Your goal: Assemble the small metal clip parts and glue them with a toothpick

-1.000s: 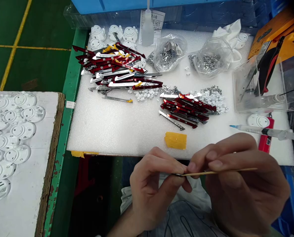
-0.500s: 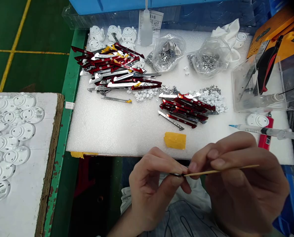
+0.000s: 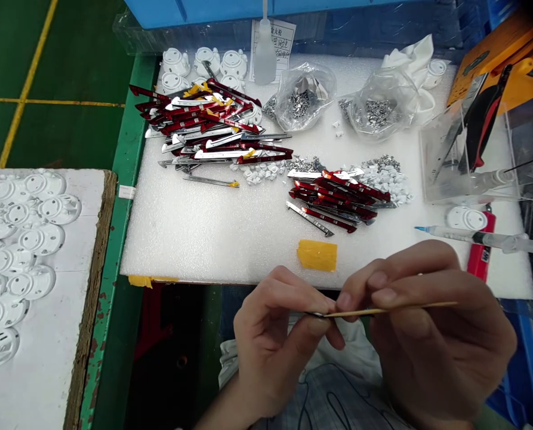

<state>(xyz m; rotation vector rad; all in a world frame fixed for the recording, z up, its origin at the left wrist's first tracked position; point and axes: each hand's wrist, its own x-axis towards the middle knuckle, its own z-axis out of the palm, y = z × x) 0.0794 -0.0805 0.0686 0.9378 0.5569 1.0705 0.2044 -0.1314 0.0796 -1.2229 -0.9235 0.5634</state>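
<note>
We list: one left hand [image 3: 270, 343], bare, forefinger [image 3: 293, 294] curled over the raised thumb [image 3: 306, 335] in a pinch, forearm [image 3: 228, 403] slanting up from the lower edge. One right hand [image 3: 445, 340], bare, fingers [image 3: 416, 258] bent, thumb beneath, likewise pinched. Our fingertips sit just beside each other; whether touching, we cannot tell.

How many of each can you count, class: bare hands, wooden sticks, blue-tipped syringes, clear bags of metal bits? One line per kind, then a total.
Bare hands: 2
Wooden sticks: 1
Blue-tipped syringes: 1
Clear bags of metal bits: 2
Total: 6
</note>
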